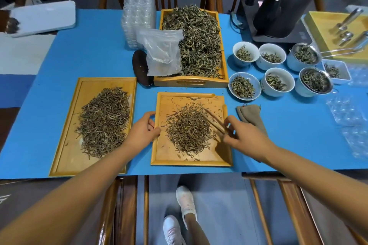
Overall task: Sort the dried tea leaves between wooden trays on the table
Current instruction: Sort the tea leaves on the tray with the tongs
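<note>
Bamboo tweezers (214, 122) pinched in right hand (244, 137), tips probing tea pile (189, 129); left hand (143, 131) gripping small tray (225, 157) edge. Picking step; next, nipping single leaf.

Smooth wooden trays (190, 162) on matt blue cloth table cover (99, 49).

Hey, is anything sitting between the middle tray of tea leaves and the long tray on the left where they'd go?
Nothing visible blocks it. Only a bare strip of blue mat separates the middle tray from the left tray. The left hand grips the middle tray's left edge, partly over that gap.
</note>
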`<state>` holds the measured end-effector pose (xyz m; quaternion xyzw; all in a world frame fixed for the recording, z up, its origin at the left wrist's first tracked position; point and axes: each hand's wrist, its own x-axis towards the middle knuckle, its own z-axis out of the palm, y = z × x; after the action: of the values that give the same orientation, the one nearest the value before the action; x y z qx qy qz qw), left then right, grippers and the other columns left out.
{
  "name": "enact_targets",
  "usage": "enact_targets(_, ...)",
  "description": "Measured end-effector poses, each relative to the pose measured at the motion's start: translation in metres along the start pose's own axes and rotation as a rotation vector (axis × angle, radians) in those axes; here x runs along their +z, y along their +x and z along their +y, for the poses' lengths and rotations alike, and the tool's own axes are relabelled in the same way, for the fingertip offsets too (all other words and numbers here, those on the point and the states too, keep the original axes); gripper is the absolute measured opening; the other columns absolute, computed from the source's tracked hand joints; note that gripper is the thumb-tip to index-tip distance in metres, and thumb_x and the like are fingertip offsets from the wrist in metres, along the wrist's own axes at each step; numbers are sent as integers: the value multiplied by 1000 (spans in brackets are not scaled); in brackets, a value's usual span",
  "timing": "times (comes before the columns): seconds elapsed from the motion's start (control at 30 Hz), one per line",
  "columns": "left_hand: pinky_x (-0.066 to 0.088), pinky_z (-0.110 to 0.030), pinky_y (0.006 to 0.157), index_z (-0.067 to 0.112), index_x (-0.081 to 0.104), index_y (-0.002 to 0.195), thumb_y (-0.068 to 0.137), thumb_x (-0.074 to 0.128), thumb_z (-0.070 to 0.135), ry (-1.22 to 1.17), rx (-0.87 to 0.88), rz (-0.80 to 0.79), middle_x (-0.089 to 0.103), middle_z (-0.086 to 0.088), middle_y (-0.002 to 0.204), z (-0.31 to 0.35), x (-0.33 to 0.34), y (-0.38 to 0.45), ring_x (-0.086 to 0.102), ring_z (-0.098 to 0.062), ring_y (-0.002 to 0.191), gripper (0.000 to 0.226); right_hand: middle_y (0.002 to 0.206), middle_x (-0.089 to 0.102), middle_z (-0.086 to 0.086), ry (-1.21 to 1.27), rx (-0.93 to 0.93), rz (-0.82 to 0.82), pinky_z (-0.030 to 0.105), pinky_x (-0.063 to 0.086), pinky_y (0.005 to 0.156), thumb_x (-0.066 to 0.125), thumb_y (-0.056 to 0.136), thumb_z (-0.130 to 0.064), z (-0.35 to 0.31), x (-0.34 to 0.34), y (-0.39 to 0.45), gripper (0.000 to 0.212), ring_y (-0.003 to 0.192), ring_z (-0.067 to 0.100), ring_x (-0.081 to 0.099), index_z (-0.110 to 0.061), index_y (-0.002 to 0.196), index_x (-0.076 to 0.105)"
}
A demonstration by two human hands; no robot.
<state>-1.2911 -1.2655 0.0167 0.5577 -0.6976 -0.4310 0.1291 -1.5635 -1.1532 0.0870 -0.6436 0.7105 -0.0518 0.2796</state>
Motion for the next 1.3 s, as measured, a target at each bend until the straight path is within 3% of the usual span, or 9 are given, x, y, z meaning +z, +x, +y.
enact_targets(0.33,42,-16,56,13,38,137,88,61,12,-25,-8,-10,52,-2,81,1,0,0,56,-13,63,54,98,63,13,-156,-84,-152,35,43,66,53,86,-30,-21,18,-1,28,85,33,59,-14,105,41)
enact_targets(0.8,44,-20,60,14,38,136,87,62,14,-61,-12,-1,49,1,79,-4,2,2,52,-12,63,54,100,61,13,-195,-63,-75,35,43,63,54,87,-29,-41,21,27,33,83,32,59,-11,112,40)
enact_targets(1.17,44,-26,65,15,37,137,88,61,17,-70,-12,-10,48,2,78,-5,2,3,53,-15,67,54,93,62,12,-210,-63,-85,37,49,64,57,87,-28,-58,25,45,29,81,30,59,-11,105,41)
enact_targets(1.3,42,-21,62,14,37,136,88,60,15,-63,-10,-15,47,3,77,-5,2,3,51,-12,65,53,82,54,6,-208,-69,-169,32,39,57,58,86,-29,-59,27,47,28,73,26,54,-14,100,40)
